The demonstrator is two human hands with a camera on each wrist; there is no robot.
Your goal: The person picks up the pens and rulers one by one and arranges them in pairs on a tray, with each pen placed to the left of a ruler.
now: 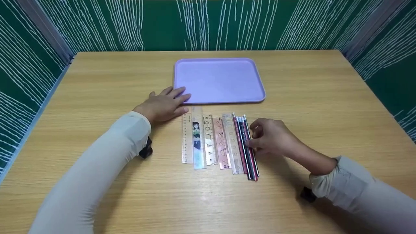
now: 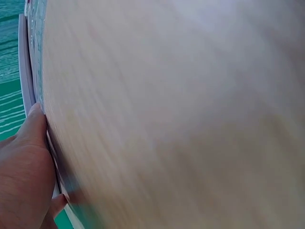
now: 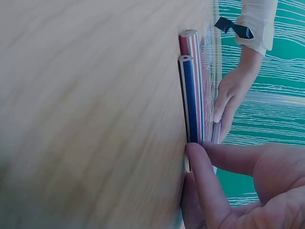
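Observation:
My left hand (image 1: 164,104) lies with fingers spread on the near left corner of the purple tray (image 1: 219,79), its thumb by the top of a clear ruler (image 1: 187,139). Right of that ruler, a cartoon ruler (image 1: 196,136), a clear stencil ruler (image 1: 209,143), a pink stencil ruler (image 1: 222,143) and a wider clear ruler (image 1: 232,143) lie side by side. A row of several striped pencils (image 1: 242,139) adjoins them. My right hand (image 1: 273,138) pinches a pencil (image 3: 189,100) at the row's right side, between thumb and finger.
The wooden table (image 1: 113,74) holds everything. Behind it stands a green wall (image 1: 159,26) with white streaks, and similar panels rise at both sides. A dark wrist device (image 1: 146,149) sits under the left sleeve, another (image 1: 307,195) by the right cuff.

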